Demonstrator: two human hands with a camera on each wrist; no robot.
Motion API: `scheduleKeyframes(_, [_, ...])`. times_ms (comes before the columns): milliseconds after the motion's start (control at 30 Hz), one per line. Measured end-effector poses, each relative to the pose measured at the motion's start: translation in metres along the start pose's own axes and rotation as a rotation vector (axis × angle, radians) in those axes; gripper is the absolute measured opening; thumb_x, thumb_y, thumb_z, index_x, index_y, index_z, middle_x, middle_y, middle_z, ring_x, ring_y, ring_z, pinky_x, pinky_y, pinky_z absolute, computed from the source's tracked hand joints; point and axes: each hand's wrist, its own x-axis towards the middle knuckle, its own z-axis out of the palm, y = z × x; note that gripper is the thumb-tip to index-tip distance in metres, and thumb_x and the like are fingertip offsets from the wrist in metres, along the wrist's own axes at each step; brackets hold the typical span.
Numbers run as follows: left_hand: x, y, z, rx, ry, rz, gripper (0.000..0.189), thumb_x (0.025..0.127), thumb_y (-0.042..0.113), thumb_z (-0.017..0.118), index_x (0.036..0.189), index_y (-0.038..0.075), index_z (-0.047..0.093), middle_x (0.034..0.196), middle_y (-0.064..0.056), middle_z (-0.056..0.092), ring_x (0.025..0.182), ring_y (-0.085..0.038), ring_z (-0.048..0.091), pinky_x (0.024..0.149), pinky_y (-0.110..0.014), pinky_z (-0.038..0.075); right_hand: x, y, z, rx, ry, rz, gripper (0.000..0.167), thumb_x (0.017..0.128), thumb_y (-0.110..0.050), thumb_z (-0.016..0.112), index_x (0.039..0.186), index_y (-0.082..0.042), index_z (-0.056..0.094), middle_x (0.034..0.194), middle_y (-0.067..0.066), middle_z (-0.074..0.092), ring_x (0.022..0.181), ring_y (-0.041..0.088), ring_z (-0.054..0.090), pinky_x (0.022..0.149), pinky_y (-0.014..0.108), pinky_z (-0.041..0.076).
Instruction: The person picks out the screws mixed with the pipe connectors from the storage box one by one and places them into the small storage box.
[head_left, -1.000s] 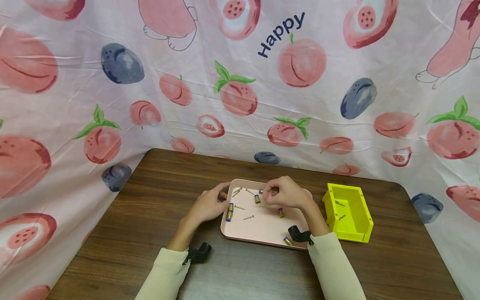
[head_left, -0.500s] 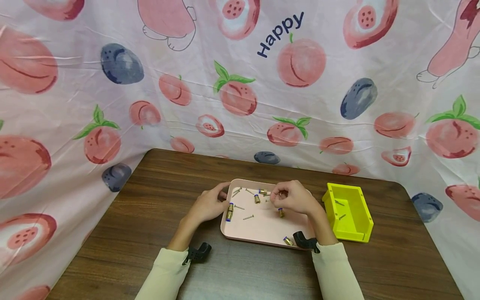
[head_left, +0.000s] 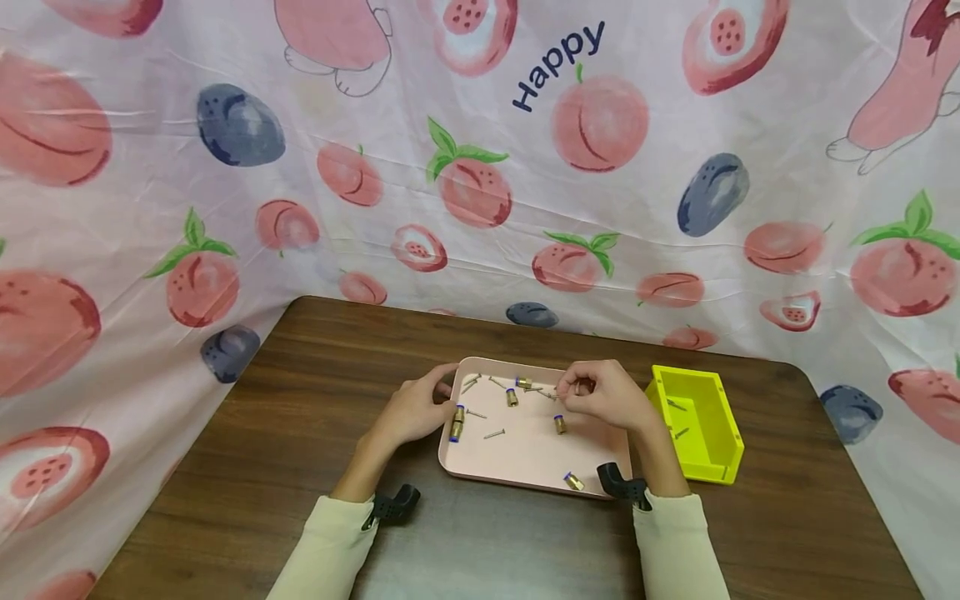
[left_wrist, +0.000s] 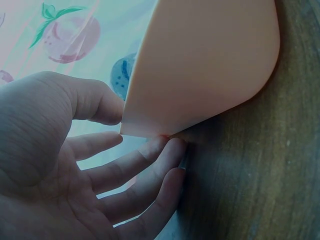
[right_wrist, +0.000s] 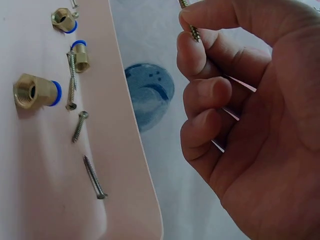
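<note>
A pale pink tray (head_left: 510,463) lies on the table with brass fittings with blue collars and several loose screws in it. My left hand (head_left: 415,410) holds the tray's left edge; in the left wrist view its thumb (left_wrist: 102,102) is at the rim and its fingertips are at the wall below. Over the tray's back right part, my right hand (head_left: 611,398) pinches a screw (right_wrist: 194,33) between thumb and index finger, the other fingers curled in. In the right wrist view, a brass fitting (right_wrist: 36,93) and a loose screw (right_wrist: 93,177) lie in the tray beside this hand.
To the right of the tray stands a yellow bin (head_left: 729,417) with a few screws inside. A fruit-print curtain (head_left: 450,275) hangs behind the brown wooden table (head_left: 330,350). One fitting (head_left: 573,482) lies by the tray's front edge.
My right hand has moved right across the tray, uncovering a fitting and screws near the back. The left hand stays at the tray's left edge.
</note>
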Motion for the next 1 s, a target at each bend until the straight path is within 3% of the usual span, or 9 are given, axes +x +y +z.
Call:
scheduleKeyframes(233, [0.002,0.000,-0.001,0.003,-0.013,0.005,0.064,0.098,0.033,0.072,0.160,0.028,0.058,0.108,0.012,0.079,0.101,-0.018,0.073,0.091,-0.048,0.056,-0.010,0.002,-0.016,-0.041,0.063,0.005,0.006,0.088,-0.004,0.080,0.088,-0.010,0.078,0.079,-0.005,0.066,0.072,0.013,0.055,0.067,0.025,0.044])
scheduleKeyframes(367, [0.003,-0.002,-0.001,-0.003,-0.017,-0.003,0.064,0.098,0.034,0.073,0.160,0.029,0.057,0.107,0.013,0.079,0.099,-0.016,0.072,0.091,-0.046,0.055,-0.019,0.003,-0.030,-0.036,0.102,0.033,0.004,0.087,-0.003,0.079,0.090,-0.006,0.078,0.077,-0.003,0.064,0.071,0.015,0.054,0.065,0.026,0.044])
scheduleKeyframes(633, [0.000,0.002,-0.001,-0.004,-0.018,-0.003,0.063,0.099,0.032,0.072,0.160,0.026,0.058,0.106,0.012,0.078,0.096,-0.016,0.071,0.088,-0.045,0.055,-0.045,0.013,-0.059,-0.070,0.231,0.069,0.008,0.089,0.002,0.078,0.090,-0.006,0.079,0.079,0.000,0.067,0.069,0.014,0.055,0.064,0.024,0.045])
scheduleKeyframes(1000, [0.002,0.002,-0.002,0.002,-0.029,-0.026,0.066,0.099,0.037,0.073,0.161,0.029,0.056,0.111,0.009,0.078,0.098,-0.018,0.070,0.088,-0.045,0.054,-0.073,0.028,-0.090,-0.231,0.353,0.249,0.006,0.095,-0.007,0.079,0.096,-0.002,0.078,0.087,0.006,0.072,0.074,0.013,0.056,0.066,0.023,0.046])
